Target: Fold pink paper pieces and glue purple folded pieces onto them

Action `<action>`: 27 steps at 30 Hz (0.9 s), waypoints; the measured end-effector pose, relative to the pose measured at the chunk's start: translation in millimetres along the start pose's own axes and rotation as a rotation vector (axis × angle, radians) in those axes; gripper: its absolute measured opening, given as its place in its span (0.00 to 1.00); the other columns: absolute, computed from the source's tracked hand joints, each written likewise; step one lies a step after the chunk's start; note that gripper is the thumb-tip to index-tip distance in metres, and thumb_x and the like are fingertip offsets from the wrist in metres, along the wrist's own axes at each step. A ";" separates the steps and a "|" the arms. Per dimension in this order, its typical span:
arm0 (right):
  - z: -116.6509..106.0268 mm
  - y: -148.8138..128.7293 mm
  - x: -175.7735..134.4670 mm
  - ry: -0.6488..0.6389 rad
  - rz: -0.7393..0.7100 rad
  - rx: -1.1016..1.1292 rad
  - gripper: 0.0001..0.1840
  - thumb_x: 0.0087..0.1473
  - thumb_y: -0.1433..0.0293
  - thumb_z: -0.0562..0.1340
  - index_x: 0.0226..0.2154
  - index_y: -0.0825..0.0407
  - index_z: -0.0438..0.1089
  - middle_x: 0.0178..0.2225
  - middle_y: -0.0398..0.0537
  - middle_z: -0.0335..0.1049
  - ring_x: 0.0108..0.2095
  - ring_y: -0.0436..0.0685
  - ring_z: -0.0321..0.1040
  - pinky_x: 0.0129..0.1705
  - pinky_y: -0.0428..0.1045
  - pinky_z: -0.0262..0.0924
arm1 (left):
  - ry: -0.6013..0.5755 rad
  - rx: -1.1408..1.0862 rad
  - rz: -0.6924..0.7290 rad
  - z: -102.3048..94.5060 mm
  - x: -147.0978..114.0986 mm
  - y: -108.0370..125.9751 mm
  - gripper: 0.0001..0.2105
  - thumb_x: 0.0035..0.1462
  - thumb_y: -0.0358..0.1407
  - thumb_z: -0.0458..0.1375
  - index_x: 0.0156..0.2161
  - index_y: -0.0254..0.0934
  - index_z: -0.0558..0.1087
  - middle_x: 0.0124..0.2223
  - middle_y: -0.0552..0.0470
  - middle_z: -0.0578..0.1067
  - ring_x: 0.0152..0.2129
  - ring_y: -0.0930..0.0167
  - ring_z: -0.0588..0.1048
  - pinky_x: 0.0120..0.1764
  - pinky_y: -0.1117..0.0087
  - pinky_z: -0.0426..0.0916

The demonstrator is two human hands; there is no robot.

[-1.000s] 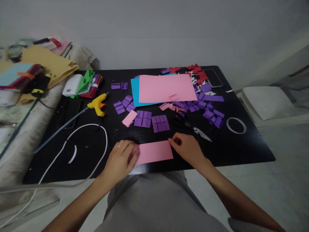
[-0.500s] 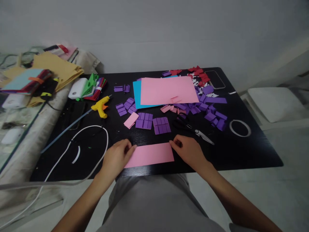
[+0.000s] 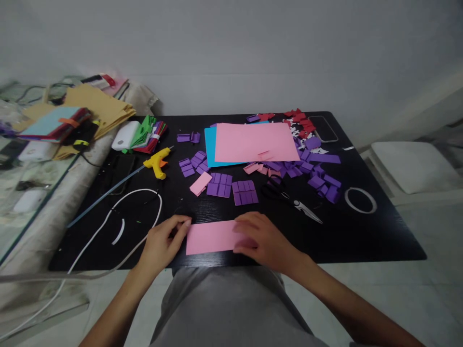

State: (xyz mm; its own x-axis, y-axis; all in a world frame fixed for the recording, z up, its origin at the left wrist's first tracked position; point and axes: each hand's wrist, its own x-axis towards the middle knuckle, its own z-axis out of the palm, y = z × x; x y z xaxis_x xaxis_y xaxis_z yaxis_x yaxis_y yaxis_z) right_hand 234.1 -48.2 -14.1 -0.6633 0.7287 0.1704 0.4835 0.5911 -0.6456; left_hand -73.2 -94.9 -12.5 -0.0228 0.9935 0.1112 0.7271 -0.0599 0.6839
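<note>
A pink paper strip lies flat near the table's front edge. At its upper left corner, my left hand has thumb and index finger closed together on the paper. My right hand covers the strip's right end, slightly blurred. Its fingers reach the upper edge and its thumb the lower edge, spread apart over the paper. Just beyond the strip are two purple gridded pieces and a small folded pink piece. Black-handled scissors rest to the right, blades partly apart.
Large pink sheets overlap a blue sheet at the back. Purple scraps and red scraps lie around them. A yellow glue gun, a white cable and a clear tape ring are also on the table.
My right hand has moved left from the strip's upper right corner to over its right end, its fingers spreading. The left hand stays at the left corner. The view has shifted slightly.
</note>
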 end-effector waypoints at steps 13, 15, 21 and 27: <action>22.6 -28.4 5.5 0.071 0.032 0.261 0.10 0.59 0.68 0.71 0.44 0.50 0.77 0.46 0.53 0.81 0.51 0.63 0.73 0.56 0.62 0.68 | 0.104 -1.950 -0.502 -9.4 59.4 64.0 0.19 0.69 0.43 0.51 0.26 0.38 0.56 0.21 0.60 0.57 0.18 0.77 0.61 0.25 0.74 0.61; 29.1 -42.5 19.9 0.061 0.210 0.509 0.14 0.58 0.67 0.71 0.46 0.50 0.76 0.46 0.52 0.80 0.48 0.60 0.76 0.54 0.58 0.70 | 0.059 -2.003 -0.482 -3.7 68.4 76.0 0.19 0.69 0.44 0.49 0.27 0.38 0.57 0.22 0.59 0.56 0.18 0.77 0.60 0.25 0.73 0.61; 47.4 -66.8 48.2 -0.283 0.396 1.084 0.15 0.54 0.62 0.72 0.43 0.52 0.76 0.41 0.49 0.81 0.45 0.60 0.79 0.47 0.55 0.73 | -0.207 -1.815 -0.361 27.6 62.1 105.8 0.17 0.64 0.40 0.53 0.24 0.36 0.61 0.20 0.58 0.55 0.18 0.76 0.56 0.25 0.72 0.57; 45.9 -56.2 47.5 -0.350 0.348 0.687 0.10 0.56 0.56 0.68 0.42 0.35 0.80 0.35 0.36 0.81 0.45 0.65 0.79 0.44 0.60 0.77 | -0.450 -1.321 -0.069 45.8 43.3 107.7 0.10 0.56 0.35 0.61 0.26 0.35 0.69 0.23 0.55 0.65 0.23 0.75 0.63 0.28 0.72 0.58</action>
State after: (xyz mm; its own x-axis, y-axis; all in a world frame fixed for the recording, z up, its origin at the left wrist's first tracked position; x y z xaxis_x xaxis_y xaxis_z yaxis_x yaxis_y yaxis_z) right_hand 149.2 -62.6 -3.9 -0.7340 0.6144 -0.2894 0.3136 -0.0714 -0.9469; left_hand 35.5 -54.0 32.9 0.3712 0.9284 -0.0162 -0.4486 0.1946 0.8723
